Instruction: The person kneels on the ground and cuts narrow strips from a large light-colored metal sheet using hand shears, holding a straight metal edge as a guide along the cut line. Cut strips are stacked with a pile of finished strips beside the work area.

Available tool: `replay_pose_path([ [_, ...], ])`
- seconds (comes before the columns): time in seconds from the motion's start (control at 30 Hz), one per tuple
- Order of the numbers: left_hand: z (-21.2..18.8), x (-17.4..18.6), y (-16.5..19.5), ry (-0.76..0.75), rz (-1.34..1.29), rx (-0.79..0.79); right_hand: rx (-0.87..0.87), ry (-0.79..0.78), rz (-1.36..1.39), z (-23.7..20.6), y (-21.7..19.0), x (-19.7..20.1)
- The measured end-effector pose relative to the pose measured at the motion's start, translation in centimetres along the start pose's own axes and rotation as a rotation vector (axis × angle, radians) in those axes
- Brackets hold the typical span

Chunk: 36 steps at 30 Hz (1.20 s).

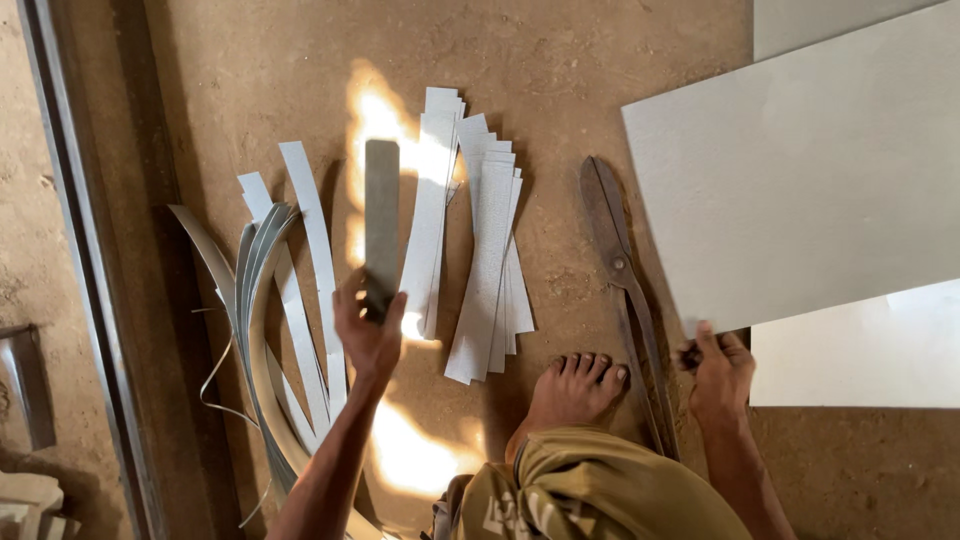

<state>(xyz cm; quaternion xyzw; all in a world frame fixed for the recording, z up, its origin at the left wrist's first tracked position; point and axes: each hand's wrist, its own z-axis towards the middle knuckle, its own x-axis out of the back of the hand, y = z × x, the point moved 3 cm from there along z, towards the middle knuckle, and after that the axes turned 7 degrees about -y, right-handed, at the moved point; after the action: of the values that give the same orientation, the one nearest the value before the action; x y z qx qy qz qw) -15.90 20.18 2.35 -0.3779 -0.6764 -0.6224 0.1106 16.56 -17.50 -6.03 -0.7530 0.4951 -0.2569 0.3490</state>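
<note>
While gripped, strip (381, 225) above left hand (368, 335)

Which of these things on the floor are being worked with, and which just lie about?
In use:
- metal strip, in the left hand
- large metal sheet, gripped by the right hand

Lying about:
- shears
- pile of flat strips
- curved offcuts

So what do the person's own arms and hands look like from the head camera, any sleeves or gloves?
Both hands are bare: no gloves on the left hand or the right hand. Both forearms show uncovered up to the frame edge, with no sleeve, watch or bracelet visible. A rings check is beyond this view's detail.
</note>
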Motion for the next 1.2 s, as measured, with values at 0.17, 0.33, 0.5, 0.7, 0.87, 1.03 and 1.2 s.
replay_pose_path([
  [0.17,-2.7,-0.4,-2.8,-0.177,0.495,0.234,-0.139,0.126,-0.345,1.3,-2.8,0.7],
  [0.33,-1.1,-11.2,3.5,-0.162,0.409,-0.189,0.015,0.074,-0.685,-1.3,-3.4,-1.0],
  [0.5,3.8,-18.6,6.9,-0.095,0.469,0.16,0.146,0.011,-0.75,-6.6,-1.6,-2.3],
  [0.7,4.8,-18.3,8.1,-0.143,0.292,0.238,-0.02,0.142,-0.532,-9.9,0.9,-1.7],
  [0.87,4.7,-18.6,8.7,-0.109,0.296,0.129,-0.033,0.081,-0.625,-9.2,1.7,-1.6],
  [1.03,4.1,-18.6,8.8,-0.126,0.29,0.011,0.002,0.071,-0.74,-8.7,1.6,-1.4],
  [1.2,3.6,-18.8,8.5,-0.369,0.047,0.178,0.027,0.08,-0.78,-8.8,1.5,-1.7],
])
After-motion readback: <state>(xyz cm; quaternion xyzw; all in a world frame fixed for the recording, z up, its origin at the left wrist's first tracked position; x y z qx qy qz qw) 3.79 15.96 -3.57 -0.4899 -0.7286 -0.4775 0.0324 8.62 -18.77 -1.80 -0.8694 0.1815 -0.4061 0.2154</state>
